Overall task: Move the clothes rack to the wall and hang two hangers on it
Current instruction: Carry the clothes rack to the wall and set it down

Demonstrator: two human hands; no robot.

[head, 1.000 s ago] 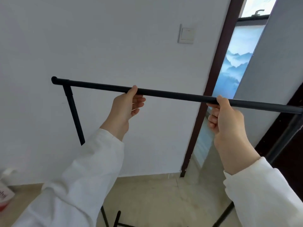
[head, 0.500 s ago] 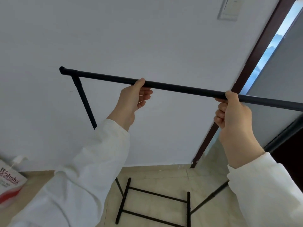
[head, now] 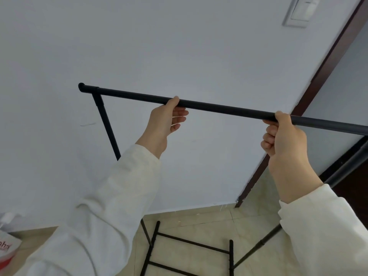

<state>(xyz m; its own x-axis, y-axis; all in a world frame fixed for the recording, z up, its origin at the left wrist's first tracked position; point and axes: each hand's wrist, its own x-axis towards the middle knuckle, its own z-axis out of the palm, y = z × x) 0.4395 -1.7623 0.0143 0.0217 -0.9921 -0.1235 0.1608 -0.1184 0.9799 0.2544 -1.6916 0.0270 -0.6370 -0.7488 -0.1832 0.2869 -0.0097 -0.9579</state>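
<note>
The black metal clothes rack (head: 225, 108) stands in front of the white wall (head: 159, 46), its top bar running from upper left to the right edge. My left hand (head: 165, 121) grips the bar near its middle. My right hand (head: 284, 136) grips the bar further right. Its left upright (head: 106, 120) slopes down behind my left sleeve. The black base frame (head: 191, 253) shows on the beige tiled floor near the wall's foot. No hangers are in view.
A dark brown door frame (head: 310, 92) runs diagonally at the right, beside an open doorway. A light switch (head: 300, 11) is on the wall at top right. A white and red bag (head: 7, 246) lies on the floor at bottom left.
The view has tilted down and swung left, so the rack's base and more floor show. The rack sits closer to the wall. Both hands keep their grip on the bar.
</note>
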